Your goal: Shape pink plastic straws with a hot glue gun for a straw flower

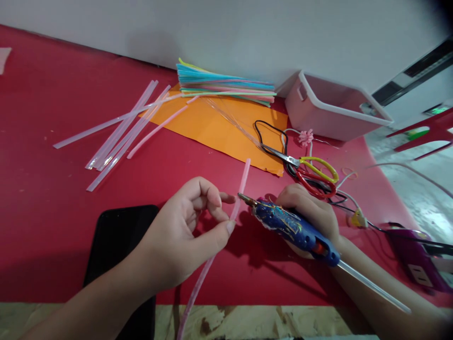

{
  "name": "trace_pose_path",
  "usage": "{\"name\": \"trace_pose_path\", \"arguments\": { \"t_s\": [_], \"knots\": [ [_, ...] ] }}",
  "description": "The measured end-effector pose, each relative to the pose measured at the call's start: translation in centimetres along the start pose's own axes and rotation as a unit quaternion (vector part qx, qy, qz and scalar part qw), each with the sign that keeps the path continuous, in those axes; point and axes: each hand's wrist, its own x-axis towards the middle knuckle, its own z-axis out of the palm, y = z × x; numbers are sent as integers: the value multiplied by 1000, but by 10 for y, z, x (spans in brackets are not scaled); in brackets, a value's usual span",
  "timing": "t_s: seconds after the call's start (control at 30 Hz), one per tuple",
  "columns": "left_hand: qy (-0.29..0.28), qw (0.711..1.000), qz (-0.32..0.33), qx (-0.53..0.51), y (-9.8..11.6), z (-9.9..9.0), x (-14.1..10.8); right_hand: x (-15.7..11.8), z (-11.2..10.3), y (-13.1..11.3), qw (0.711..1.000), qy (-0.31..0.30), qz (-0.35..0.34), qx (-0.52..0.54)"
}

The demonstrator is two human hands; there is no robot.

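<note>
Between thumb and fingers, my left hand (187, 231) pinches a long pink fuzzy strip (200, 284), whose upper end sticks up past the fingertips and whose lower part hangs over the table's front edge. My right hand (313, 215) is wrapped round a blue glue gun (290, 226) with dried glue strands on its body. A clear glue stick (375, 285) juts from the gun's rear. The metal nozzle points left and meets or nearly meets the strip just above my left fingertips.
A black phone (116, 241) lies by my left wrist. Clear strips (123, 130) are at the left. Colored pipe cleaners (222, 85) rest on an orange sheet (212, 127). Scissors (318, 177), cords, a pink bin (329, 111) and a purple power socket (417, 259) are at the right.
</note>
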Motion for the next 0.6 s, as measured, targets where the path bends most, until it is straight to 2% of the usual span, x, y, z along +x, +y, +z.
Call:
{"name": "trace_pose_path", "arguments": {
  "t_s": [0.3,0.5,0.6],
  "knots": [
    [-18,1000,24,6,2,-3,0,-2,0,3,1000,13,-2,3],
    [27,1000,10,-4,7,5,-4,-3,0,3,1000,9,3,1],
    [30,1000,-2,-3,9,6,-6,-2,0,2,1000,10,9,-1]
  ]
}}
